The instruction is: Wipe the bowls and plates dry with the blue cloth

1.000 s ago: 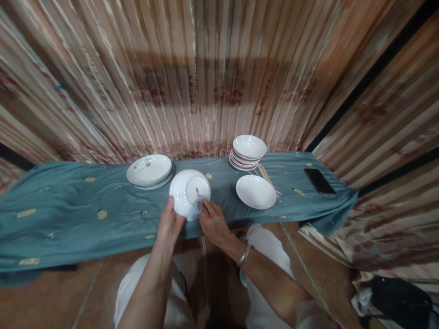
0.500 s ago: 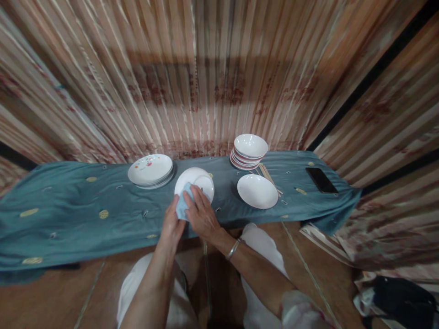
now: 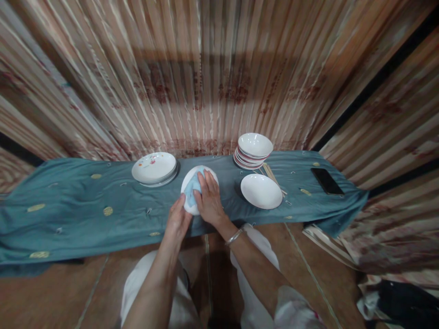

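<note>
Over the near edge of the table, my left hand (image 3: pixel 178 217) grips the lower left rim of a white bowl (image 3: pixel 213 174). Pressed against the bowl by my right hand (image 3: pixel 208 198) is a light blue cloth (image 3: pixel 191 189), which covers much of its face. The right fingers point up and away over the cloth and the bowl's right side. To the right sits a single white bowl (image 3: pixel 261 192), and behind it rises a stack of bowls (image 3: pixel 254 148) with reddish bands. A stack of white plates with a floral print (image 3: pixel 154 168) lies to the left.
Wooden chopsticks (image 3: pixel 272 176) lie beside the bowls. A black phone (image 3: pixel 326 181) rests toward the right end of the table, on the teal patterned cloth (image 3: pixel 78 210). Pleated curtains (image 3: pixel 212 91) hang right behind the table. A dark bag (image 3: pixel 404 301) lies at lower right.
My right hand and the blue cloth have moved up and across the held bowl. The bowl has turned, so the small ring seen on it earlier no longer shows. The view has shifted slightly.
</note>
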`<state>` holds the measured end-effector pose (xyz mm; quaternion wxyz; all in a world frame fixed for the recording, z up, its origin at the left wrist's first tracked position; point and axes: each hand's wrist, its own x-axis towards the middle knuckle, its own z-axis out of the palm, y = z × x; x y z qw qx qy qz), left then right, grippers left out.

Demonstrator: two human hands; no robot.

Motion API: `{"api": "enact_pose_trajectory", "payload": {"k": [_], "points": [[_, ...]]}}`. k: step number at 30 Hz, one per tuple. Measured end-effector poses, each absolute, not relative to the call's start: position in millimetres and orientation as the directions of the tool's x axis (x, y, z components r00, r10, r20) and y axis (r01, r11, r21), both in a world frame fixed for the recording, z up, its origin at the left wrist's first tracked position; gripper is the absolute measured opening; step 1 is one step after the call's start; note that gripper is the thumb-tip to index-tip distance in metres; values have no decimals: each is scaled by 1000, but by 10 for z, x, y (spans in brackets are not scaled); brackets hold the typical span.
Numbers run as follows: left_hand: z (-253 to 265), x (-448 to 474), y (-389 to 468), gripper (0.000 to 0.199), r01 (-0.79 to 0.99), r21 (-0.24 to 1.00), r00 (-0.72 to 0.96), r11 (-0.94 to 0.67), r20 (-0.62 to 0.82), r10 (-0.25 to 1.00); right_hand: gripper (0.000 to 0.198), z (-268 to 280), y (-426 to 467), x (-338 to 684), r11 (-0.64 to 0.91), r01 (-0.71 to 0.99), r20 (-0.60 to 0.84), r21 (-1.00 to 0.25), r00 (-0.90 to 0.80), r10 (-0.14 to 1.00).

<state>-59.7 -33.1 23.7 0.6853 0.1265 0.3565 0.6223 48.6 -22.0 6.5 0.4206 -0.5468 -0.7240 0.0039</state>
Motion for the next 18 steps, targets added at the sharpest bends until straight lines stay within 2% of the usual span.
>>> {"api": "enact_pose_trajectory", "payload": {"k": [5, 15, 18], "points": [[273, -577, -338, 21, -764, 615, -25, 194, -329, 944, 56, 32, -141, 507, 380, 781, 607, -496, -1, 794], [194, -589, -316, 21, -744, 644, -41, 179, -311, 950, 54, -46, -4, 524, 277, 746, 549, -606, 140, 824], [180, -592, -317, 27, -737, 654, -50, 172, -306, 951, 52, -85, 29, 539, 244, 741, 540, -625, 184, 821]]}}
